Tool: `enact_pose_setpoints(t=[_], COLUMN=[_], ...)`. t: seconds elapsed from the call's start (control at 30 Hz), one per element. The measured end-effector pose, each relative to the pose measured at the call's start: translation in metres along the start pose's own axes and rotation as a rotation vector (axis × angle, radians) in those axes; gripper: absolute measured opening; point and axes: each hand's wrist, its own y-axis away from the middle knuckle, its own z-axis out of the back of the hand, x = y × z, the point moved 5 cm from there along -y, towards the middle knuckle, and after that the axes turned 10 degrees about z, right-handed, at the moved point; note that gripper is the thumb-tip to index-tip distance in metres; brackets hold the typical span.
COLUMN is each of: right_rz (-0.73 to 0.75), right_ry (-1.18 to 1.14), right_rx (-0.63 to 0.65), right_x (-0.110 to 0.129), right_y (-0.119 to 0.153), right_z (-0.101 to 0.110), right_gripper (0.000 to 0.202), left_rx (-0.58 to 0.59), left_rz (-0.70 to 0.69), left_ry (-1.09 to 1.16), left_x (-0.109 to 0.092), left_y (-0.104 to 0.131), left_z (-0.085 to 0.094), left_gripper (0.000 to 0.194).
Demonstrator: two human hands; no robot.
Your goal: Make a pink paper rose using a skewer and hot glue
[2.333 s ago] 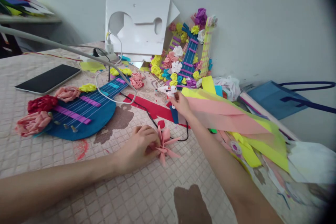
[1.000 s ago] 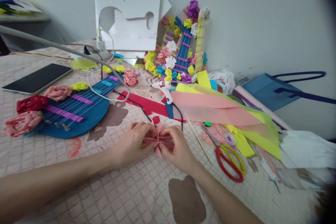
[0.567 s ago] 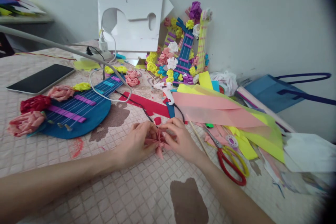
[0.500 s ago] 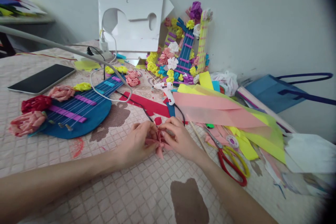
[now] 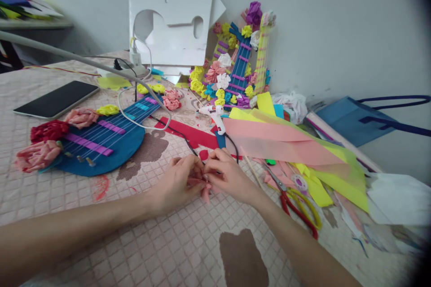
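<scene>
Both hands meet over the quilted tablecloth around a small gathered piece of pink fabric (image 5: 206, 193). My left hand (image 5: 177, 184) grips it from the left, thumb underneath and fingers curled over. From the other side, my right hand (image 5: 232, 177) pinches at its top with thumb and fingertips close to the left fingers. Most of the gathered fabric is hidden by the fingers; a loose pink end hangs below. Just beyond the hands lie a small red scrap (image 5: 204, 155) and a white glue gun (image 5: 217, 117) with a black cord.
A blue guitar-shaped craft (image 5: 131, 145) with fabric roses and a dark tablet (image 5: 57, 98) lie left. Red-handled scissors (image 5: 296, 208), a wooden stick (image 5: 253, 171) and pink fabric strips (image 5: 269, 136) are right. Flowered guitar crafts (image 5: 239, 65) lean at the wall. A white cable (image 5: 84, 58) crosses the left.
My right fingertips have drawn closer to my left fingers, pinching over the pink fabric. The left hand stays nearly still. The view has shifted slightly.
</scene>
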Motion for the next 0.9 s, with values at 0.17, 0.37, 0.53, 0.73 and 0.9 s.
enact_pose_setpoints(t=[0.17,0.37,0.53,0.73,0.9], right_rz=[-0.069,-0.272,-0.265,-0.15,-0.08], right_ry=[-0.285,-0.891,-0.621,-0.098,-0.008], right_rx=[-0.136,-0.547,-0.681,-0.362,-0.314], right_x=[-0.004,-0.03,-0.036,-0.007,0.009], right_y=[0.009,0.033,0.049,0.046,0.042], right_z=[0.007,0.019,0.035,0.016,0.0], right_gripper=[0.013,0.019,0.024,0.007,0.007], left_rx=[-0.006,-0.012,-0.008,-0.033,-0.043], left_rz=[-0.014,-0.037,-0.037,-0.047,-0.041], left_ry=[-0.019,-0.112,-0.08,-0.079,-0.093], left_x=[-0.003,-0.004,-0.004,-0.006,-0.005], left_y=[0.0,-0.002,-0.001,-0.001,-0.001], left_z=[0.003,0.004,0.004,0.005,0.005], left_gripper=[0.014,0.017,0.014,0.013,0.013])
